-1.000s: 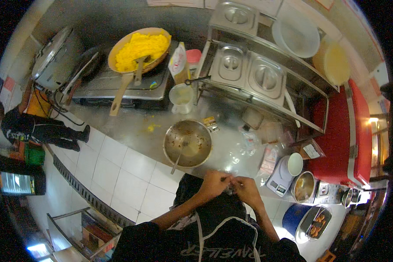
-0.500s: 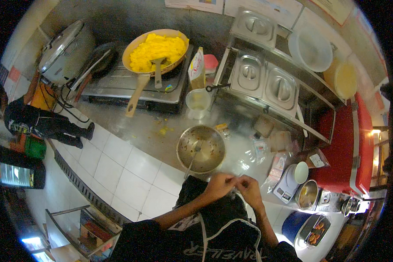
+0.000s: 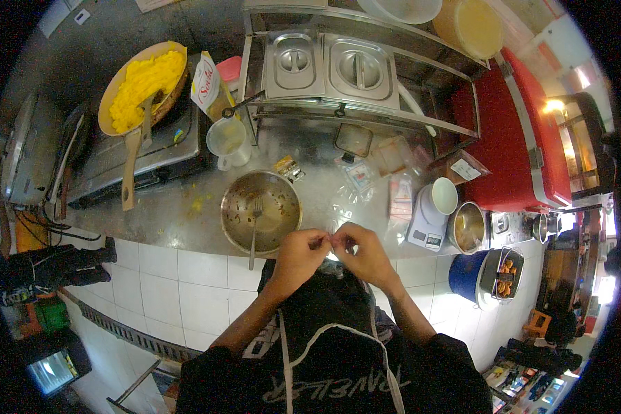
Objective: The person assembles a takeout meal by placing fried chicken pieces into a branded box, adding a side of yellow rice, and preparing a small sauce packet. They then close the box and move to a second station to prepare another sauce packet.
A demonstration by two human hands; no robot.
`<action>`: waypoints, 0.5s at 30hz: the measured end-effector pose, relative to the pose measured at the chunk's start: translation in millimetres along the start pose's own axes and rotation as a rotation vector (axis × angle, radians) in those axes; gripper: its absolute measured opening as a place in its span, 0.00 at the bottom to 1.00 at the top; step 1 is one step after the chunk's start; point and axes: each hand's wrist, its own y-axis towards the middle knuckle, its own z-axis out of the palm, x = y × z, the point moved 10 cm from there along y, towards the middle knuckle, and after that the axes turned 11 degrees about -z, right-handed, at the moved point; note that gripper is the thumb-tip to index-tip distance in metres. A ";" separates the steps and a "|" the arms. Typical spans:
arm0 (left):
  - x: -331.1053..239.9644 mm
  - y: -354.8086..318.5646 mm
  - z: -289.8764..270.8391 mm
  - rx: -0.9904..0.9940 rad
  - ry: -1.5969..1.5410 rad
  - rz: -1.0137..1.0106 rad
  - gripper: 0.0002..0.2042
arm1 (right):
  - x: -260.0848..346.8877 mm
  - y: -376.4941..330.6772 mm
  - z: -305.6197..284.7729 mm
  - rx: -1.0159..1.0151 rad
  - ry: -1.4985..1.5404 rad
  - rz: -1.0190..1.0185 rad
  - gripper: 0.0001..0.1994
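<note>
The steel bowl, standing at 10 o'clock from the hands, could be tipped if the fork overhanging its near rim were caught by the left hand. That hand's fingers are pinched narrow, nearly meeting those of the right hand; between them a clear, shiny film appears to be held near the edge of the table, though its form cannot be made out. It could be torn by uneven pulling, or lost to the floor if the pinch were loosened. Around, a tan pan is set at 10 o'clock, its handle projecting; 12 o'clock is closed off by lidded containers, 3 o'clock by a kitchen scale.
</note>
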 end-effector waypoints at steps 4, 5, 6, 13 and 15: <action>-4.7 5.8 7.8 0.081 0.276 -0.041 0.10 | 8.1 -4.6 -2.5 0.014 -0.242 -0.041 0.07; -10.0 6.5 8.6 0.071 0.273 0.008 0.09 | 9.0 -5.6 -1.5 0.023 -0.280 -0.067 0.07; -6.2 7.5 13.5 0.095 0.326 -0.012 0.09 | 1.7 -8.0 2.1 0.071 -0.344 -0.022 0.08; 24.3 11.5 35.9 0.203 0.340 -0.017 0.08 | -11.5 -26.4 20.5 0.140 -0.454 -0.080 0.09; 32.4 10.1 38.4 0.189 0.270 -0.038 0.09 | -12.2 -32.1 19.6 0.105 -0.475 -0.068 0.08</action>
